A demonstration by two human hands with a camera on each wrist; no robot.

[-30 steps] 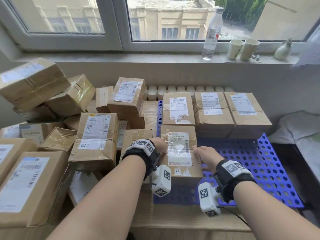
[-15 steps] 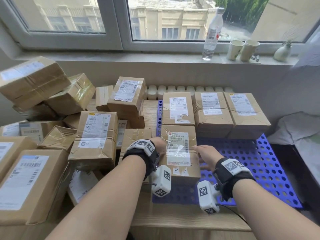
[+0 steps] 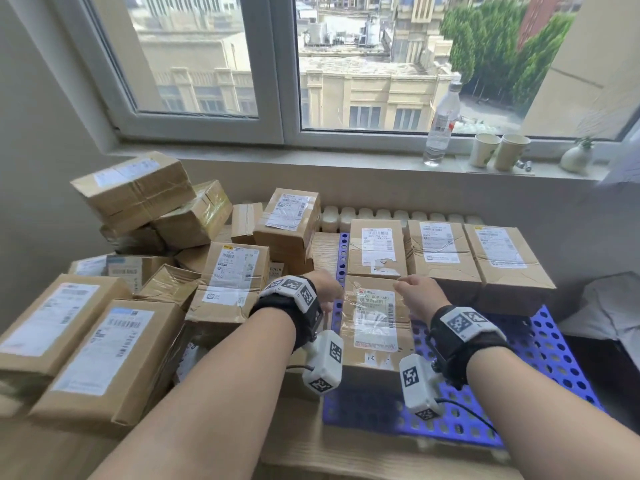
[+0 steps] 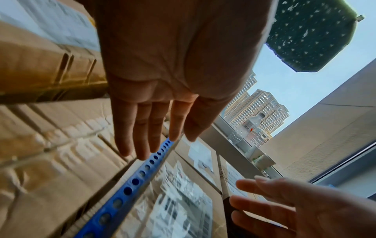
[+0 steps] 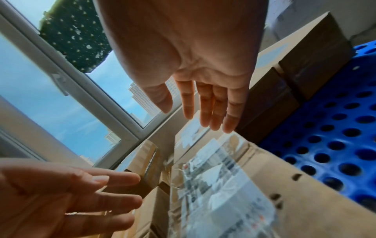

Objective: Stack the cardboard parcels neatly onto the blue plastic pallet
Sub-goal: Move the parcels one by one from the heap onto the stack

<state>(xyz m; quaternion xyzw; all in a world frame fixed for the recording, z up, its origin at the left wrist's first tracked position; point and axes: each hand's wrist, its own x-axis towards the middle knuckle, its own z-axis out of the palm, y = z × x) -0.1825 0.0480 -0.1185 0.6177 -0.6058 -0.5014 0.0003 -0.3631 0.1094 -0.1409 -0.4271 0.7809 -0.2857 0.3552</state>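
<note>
The blue perforated pallet point(image 3: 540, 358) lies on the table at the right. Three labelled parcels point(image 3: 440, 251) form its back row. A fourth labelled parcel point(image 3: 375, 327) lies in front of them at the pallet's left edge. My left hand point(image 3: 323, 285) hovers by that parcel's far left corner and my right hand point(image 3: 414, 292) by its far right corner. In the wrist views both hands point(image 4: 162, 96) point(image 5: 203, 96) have straight, spread fingers above the parcel point(image 5: 223, 193) and hold nothing. Contact with the parcel cannot be made out.
A loose pile of cardboard parcels point(image 3: 228, 278) fills the table's left side, with larger boxes point(image 3: 104, 358) nearest me. On the window sill stand a water bottle point(image 3: 443, 126), two paper cups point(image 3: 498, 150) and a small vase point(image 3: 576, 155). The pallet's front right shows bare.
Both hands have let go of the front parcel's sides and moved up toward its far end with fingers straightened. The camera has tilted upward.
</note>
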